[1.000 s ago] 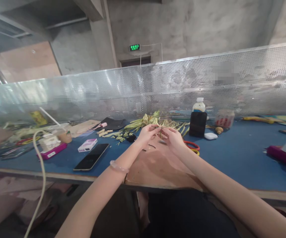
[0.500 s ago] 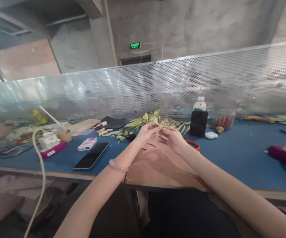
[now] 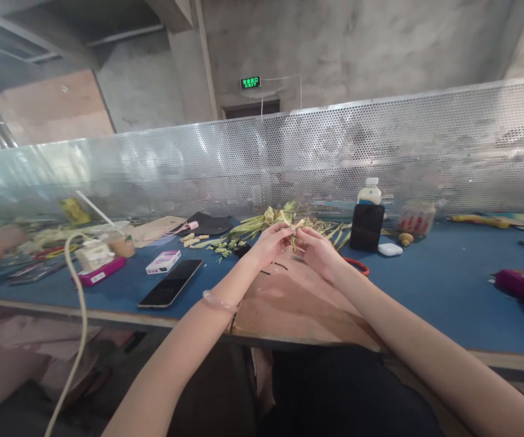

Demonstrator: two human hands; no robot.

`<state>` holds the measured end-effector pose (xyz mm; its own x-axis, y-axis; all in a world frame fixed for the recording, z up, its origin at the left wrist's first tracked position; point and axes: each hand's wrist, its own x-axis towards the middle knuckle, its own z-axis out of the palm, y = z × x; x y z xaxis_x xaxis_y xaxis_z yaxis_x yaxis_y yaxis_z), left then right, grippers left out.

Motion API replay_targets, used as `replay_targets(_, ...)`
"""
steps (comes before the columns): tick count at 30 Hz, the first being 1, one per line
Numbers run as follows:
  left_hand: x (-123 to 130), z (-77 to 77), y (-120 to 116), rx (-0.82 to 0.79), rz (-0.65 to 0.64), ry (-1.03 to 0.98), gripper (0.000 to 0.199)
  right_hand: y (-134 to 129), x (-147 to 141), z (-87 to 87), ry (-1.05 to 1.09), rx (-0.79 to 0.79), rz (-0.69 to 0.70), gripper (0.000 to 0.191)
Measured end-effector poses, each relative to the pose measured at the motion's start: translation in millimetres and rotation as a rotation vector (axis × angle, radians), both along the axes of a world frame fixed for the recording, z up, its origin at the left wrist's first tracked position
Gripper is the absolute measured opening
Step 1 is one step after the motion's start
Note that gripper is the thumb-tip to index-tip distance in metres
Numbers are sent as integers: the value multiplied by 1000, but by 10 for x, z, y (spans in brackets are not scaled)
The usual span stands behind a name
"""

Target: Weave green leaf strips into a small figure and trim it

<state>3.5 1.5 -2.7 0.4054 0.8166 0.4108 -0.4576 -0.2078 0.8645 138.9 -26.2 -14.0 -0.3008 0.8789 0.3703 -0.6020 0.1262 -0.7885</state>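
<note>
My left hand [image 3: 271, 241], with a pale bracelet [image 3: 219, 302] on its wrist, and my right hand [image 3: 315, 247] meet over a brown board [image 3: 305, 303]. Both are closed, with fingertips pinching a small yellow-green stem [image 3: 294, 243] between them. Its finer parts are too small to make out, and fingers cover some of it. Just behind lies a bundle of yellow-green leaves and pale flower heads [image 3: 255, 224]. Left of my left hand are small green sprigs [image 3: 226, 246], and thin black strips [image 3: 281, 266] lie on the board below.
Left on the blue table [image 3: 426, 303] are a phone [image 3: 171, 284], a small box [image 3: 163, 262], a drink cup [image 3: 120, 244] and a cable [image 3: 80, 315]. To the right stand a dark upright device [image 3: 366, 227], a bottle [image 3: 370, 193] and a white case [image 3: 390, 249]. Another person's hand [image 3: 5, 243] is far left.
My hands remain together, with fingers slightly shifted. More of the yellow-green stem shows between the fingertips, pointing downward. The whole view has moved a little.
</note>
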Motion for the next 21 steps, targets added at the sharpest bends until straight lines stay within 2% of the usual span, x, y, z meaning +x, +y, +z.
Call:
replay_targets(5, 8, 15, -29, 1, 22, -11, 14, -24, 5, 35, -45, 66, -158, 12)
replay_targets(9, 12, 22, -34, 4, 62, -25, 15, -86, 4, 90, -135, 158, -229, 16)
replay_targets(12, 15, 10, -23, 27, 43, -31, 15, -99, -1, 102, -200, 206, -370, 18)
replay_targets(16, 33, -25, 0, 52, 28, -32, 15, -68, 5, 91, -260, 200, -483, 20)
replay_targets(21, 53, -27, -30, 67, 77, -9, 19, -36, 8, 79, -229, 189, -535, 21)
